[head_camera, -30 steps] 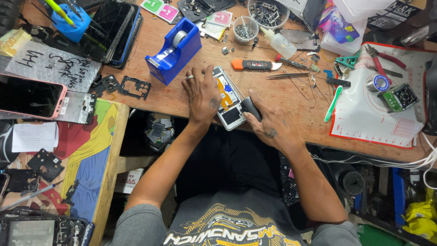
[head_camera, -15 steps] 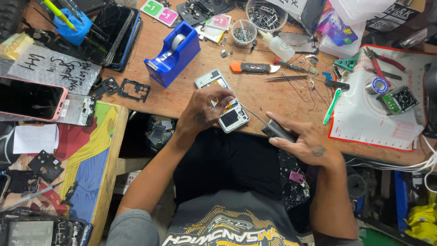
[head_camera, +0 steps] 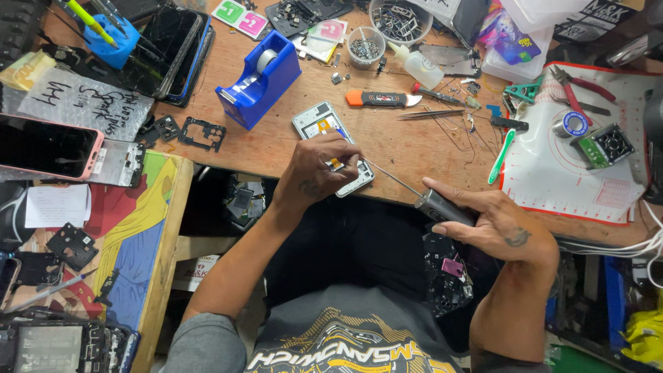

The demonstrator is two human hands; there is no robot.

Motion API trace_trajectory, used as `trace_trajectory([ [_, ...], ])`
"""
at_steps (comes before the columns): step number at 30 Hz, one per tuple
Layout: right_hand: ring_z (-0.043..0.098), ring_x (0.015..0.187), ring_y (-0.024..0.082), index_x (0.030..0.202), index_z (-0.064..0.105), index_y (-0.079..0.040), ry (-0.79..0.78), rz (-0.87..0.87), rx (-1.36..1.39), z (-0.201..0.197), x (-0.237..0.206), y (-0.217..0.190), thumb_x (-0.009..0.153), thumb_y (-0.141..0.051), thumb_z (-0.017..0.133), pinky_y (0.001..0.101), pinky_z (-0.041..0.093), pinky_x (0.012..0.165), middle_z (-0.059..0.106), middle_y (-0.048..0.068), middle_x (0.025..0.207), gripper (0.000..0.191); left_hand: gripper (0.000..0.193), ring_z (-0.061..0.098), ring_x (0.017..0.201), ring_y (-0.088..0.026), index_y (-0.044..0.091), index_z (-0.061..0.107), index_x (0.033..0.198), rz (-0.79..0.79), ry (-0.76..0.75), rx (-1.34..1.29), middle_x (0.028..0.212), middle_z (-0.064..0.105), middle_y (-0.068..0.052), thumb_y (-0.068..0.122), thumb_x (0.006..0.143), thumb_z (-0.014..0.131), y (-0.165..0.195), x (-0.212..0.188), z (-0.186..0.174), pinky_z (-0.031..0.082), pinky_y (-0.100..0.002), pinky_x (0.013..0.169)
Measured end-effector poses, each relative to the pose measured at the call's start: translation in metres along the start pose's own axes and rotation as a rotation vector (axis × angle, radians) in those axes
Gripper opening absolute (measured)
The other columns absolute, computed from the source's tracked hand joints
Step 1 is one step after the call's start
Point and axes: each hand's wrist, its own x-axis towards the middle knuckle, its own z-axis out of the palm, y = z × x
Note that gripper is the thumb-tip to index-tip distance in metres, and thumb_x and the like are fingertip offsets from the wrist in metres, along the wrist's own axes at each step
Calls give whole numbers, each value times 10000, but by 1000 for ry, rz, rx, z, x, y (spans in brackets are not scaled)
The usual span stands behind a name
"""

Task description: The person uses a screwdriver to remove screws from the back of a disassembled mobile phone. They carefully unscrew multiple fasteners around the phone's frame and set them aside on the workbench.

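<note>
An opened phone (head_camera: 318, 123) with its back cover off lies near the front edge of the wooden workbench (head_camera: 400, 145). My left hand (head_camera: 319, 173) rests on its near half, fingers curled on the frame, pinning it down. My right hand (head_camera: 494, 224) grips a grey screwdriver (head_camera: 442, 205) by its thick handle, off the bench edge to the right. The thin shaft runs up and left, and its tip reaches the phone beside my left fingertips.
A blue tape dispenser (head_camera: 259, 79) stands behind the phone. An orange-handled tool (head_camera: 383, 99), tweezers (head_camera: 423, 114) and a small screw cup (head_camera: 364, 47) lie further back. A white mat (head_camera: 573, 173) with a solder reel sits right. Phones (head_camera: 45, 147) and loose parts crowd the left.
My right hand has drawn back right and down off the phone, so the screwdriver now shows full length. My left hand has curled tighter onto the phone's near end.
</note>
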Motion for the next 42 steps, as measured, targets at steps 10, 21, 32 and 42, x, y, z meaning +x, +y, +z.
trace_trajectory([
  [10, 549, 580, 153, 1475, 545, -308, 240, 236, -255, 12, -10, 2, 789, -360, 857, 331, 501, 578, 698, 158, 717, 756, 107, 659, 778, -208, 25, 780, 892, -115, 157, 137, 838, 730, -88, 111, 842, 821, -13, 4, -22, 466, -381, 886],
  [21, 753, 823, 361, 1453, 549, -168, 397, 73, -150, 90, 20, -12, 837, -303, 746, 409, 564, 742, 726, 271, 926, 661, 437, 401, 1460, -357, -5, 570, 1407, -104, -164, 550, 1523, 511, -187, 135, 993, 554, -24, -21, 27, 251, -483, 1212],
  [32, 726, 777, 389, 1476, 514, -156, 418, 135, -180, 105, 23, -20, 858, -300, 708, 434, 554, 708, 727, 235, 895, 664, 467, 398, 1441, -366, -50, 575, 1382, -242, -8, 686, 1489, 507, -248, 162, 967, 542, -13, -25, 53, 232, -490, 1155],
  [42, 719, 816, 414, 1518, 458, -177, 364, 152, -282, 101, 27, -18, 879, -332, 688, 456, 553, 748, 726, 240, 920, 696, 470, 398, 1446, -356, -46, 574, 1390, -238, -8, 669, 1505, 501, -237, 176, 977, 542, -13, -26, 54, 237, -484, 1162],
])
